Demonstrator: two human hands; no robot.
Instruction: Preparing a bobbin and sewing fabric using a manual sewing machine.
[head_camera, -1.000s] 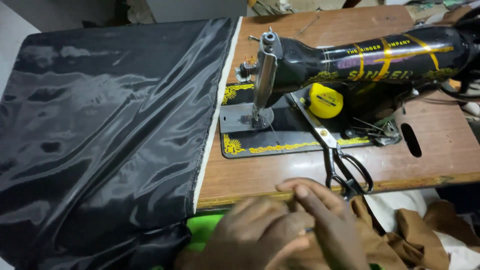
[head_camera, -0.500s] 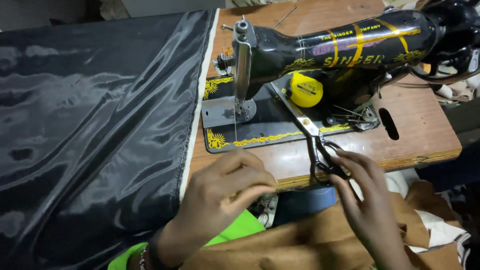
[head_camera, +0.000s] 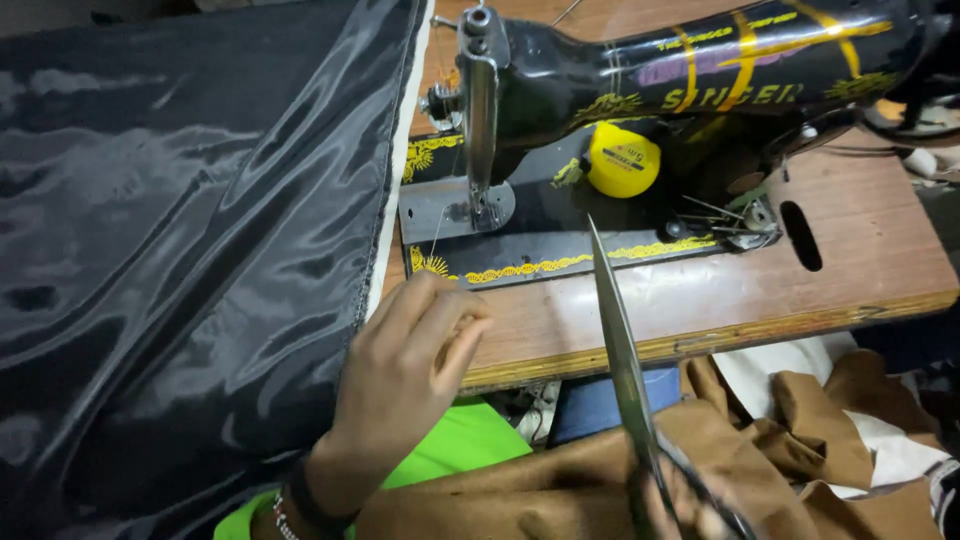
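The right hand (head_camera: 690, 505) holds big scissors (head_camera: 620, 350) at the bottom, with the closed blades pointing up at the black sewing machine (head_camera: 650, 80). The left hand (head_camera: 410, 370) is loosely curled on the edge of the wooden worktop (head_camera: 760, 290), just beside shiny black cloth (head_camera: 180, 250), and holds nothing that shows

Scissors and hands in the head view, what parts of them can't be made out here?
- scissors: handles blurred and cut off by the bottom edge; whether the blades are parted cannot be told.
- right hand: only blurred fingers at the bottom edge show.
- left hand: palm faces away; anything pinched in its curled fingers is hidden.
- brown cloth: its lower part runs out of frame.
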